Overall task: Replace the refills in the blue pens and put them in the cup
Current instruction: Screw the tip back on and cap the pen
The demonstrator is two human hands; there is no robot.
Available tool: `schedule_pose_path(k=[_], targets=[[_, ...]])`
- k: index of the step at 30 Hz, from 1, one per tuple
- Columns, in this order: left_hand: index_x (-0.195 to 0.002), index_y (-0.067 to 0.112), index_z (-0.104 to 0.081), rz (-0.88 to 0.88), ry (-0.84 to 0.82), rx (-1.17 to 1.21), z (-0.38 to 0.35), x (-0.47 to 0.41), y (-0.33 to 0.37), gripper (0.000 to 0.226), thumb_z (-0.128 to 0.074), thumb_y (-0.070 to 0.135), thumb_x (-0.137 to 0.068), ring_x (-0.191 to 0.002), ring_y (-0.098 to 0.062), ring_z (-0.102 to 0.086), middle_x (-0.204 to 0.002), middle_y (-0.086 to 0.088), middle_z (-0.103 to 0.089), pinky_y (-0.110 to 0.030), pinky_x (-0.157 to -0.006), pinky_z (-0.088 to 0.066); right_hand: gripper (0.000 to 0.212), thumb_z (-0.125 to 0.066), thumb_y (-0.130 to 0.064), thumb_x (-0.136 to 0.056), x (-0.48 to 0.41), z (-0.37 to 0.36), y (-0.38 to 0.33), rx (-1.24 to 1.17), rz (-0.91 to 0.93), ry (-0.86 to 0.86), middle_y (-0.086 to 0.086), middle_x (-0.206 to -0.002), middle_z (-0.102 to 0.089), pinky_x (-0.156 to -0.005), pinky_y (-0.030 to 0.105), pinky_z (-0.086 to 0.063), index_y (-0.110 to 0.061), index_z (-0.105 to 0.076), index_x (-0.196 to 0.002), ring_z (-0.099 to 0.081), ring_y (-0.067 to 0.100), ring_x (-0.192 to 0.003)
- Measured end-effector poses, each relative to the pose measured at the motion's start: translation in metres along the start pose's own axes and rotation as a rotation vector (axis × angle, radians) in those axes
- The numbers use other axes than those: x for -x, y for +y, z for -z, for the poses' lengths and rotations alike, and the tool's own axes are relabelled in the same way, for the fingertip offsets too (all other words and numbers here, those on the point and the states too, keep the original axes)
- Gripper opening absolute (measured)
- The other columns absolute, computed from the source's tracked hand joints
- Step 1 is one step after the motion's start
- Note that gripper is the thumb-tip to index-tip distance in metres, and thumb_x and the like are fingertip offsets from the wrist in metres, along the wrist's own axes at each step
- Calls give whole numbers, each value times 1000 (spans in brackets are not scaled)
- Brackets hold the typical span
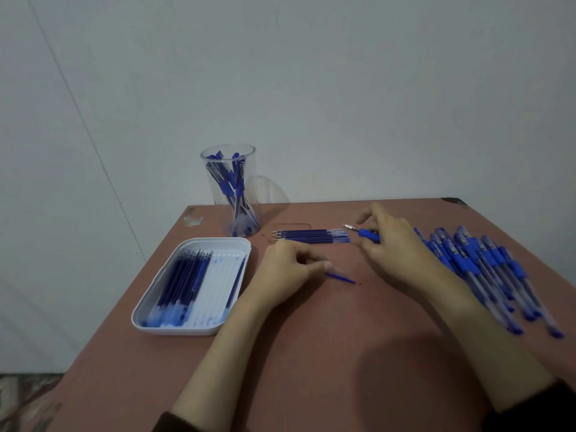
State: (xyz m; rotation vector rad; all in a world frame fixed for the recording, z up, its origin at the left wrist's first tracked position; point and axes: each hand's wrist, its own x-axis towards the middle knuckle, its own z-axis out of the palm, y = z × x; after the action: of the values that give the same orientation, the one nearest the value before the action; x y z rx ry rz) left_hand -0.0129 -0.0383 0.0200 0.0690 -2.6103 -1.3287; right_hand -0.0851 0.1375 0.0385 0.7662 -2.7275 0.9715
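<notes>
My left hand point(288, 269) pinches one end of a thin blue refill point(341, 277) whose other end lies low over the table. My right hand point(394, 244) grips a blue pen point(363, 232) by its grip, metal tip pointing left. A short row of refills point(311, 236) lies on the table just beyond my left hand. A clear plastic cup point(232, 188) with several blue pens stands at the table's far left. A heap of several blue pens point(486, 269) lies to the right, partly under my right forearm.
A white tray point(232, 244) holding several blue refills sits at the left, close to the table's left edge. The reddish-brown table point(311, 338) meets a grey wall behind. Patterned floor shows at the bottom left.
</notes>
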Motion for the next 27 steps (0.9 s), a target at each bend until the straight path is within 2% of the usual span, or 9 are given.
schedule_pose_path(k=[4, 8, 9, 12, 14, 17, 19, 23, 27], targets=[[-87, 24, -77, -25, -135, -83, 0, 2, 1, 10, -75, 28, -79, -85, -7, -65, -88, 6, -74, -25, -83, -51, 11, -60, -16, -90, 2, -3, -7, -147, 62, 73, -13, -80, -61, -57, 6, -39, -26, -56, -93, -55, -3, -69], [-95, 24, -76, -18, -89, -31, -1, 0, -2, 16, -74, 30, -80, -68, 5, -59, -75, 12, -69, -15, -71, -46, 10, -64, -27, -88, 2, -8, -7, -151, 70, 89, -17, -72, -62, -57, 13, -38, -35, -66, -93, -53, -1, -63], [-99, 23, -75, -15, -53, 95, -3, -1, -1, 18, -73, 28, -82, -73, 2, -61, -76, 10, -69, -18, -75, -47, 10, -64, -27, -87, 2, -10, -7, -202, 44, 90, -13, -70, -63, -57, 16, -40, -36, -68, -92, -53, 0, -60], [-103, 10, -71, 28, 4, 775, -11, -1, 6, 16, -62, 10, -90, -101, -25, -66, -102, -13, -71, -41, -92, -52, 9, -65, -20, -88, 1, -15, -13, -568, -75, -22, 1, -64, -63, -53, 25, -41, -24, -71, -84, -53, 11, -55], [-100, 10, -71, 26, -5, 926, -12, 0, 11, 17, -54, 11, -95, -87, -25, -67, -96, -15, -69, -38, -89, -51, 15, -61, -18, -90, 2, -18, -19, -754, -129, -137, 11, -64, -59, -46, 27, -31, -15, -71, -80, -45, 13, -48], [-109, 9, -67, 26, -47, 1046, -11, 1, 13, 22, -53, 17, -95, -68, -25, -62, -78, -15, -64, -39, -81, -48, 22, -53, -13, -94, 6, -18, -29, -942, -137, -250, 12, -59, -54, -48, 30, -17, 4, -65, -86, -35, 12, -40], [-104, 8, -68, 41, -13, 1084, -9, 1, 14, 20, -53, 16, -93, -65, -22, -64, -79, -12, -66, -37, -78, -50, 27, -50, -12, -94, 7, -17, -32, -1012, -138, -288, 12, -59, -51, -52, 34, -12, 13, -60, -92, -32, 12, -40], [-94, 9, -72, 35, 90, 1054, -9, -1, 12, 20, -64, 22, -81, -91, -22, -63, -87, -11, -68, -43, -100, -43, 21, -55, -15, -93, 9, -20, -32, -994, -70, -228, 9, -57, -51, -48, 27, -18, 0, -69, -88, -29, 10, -41], [-82, 3, -70, 16, 177, 1026, -8, -2, 10, 24, -72, 25, -72, -84, -28, -63, -79, -16, -67, -42, -92, -48, 12, -63, -15, -89, 10, -24, -33, -908, 6, -137, 6, -56, -52, -43, 18, -30, -10, -74, -92, -32, 9, -42]])
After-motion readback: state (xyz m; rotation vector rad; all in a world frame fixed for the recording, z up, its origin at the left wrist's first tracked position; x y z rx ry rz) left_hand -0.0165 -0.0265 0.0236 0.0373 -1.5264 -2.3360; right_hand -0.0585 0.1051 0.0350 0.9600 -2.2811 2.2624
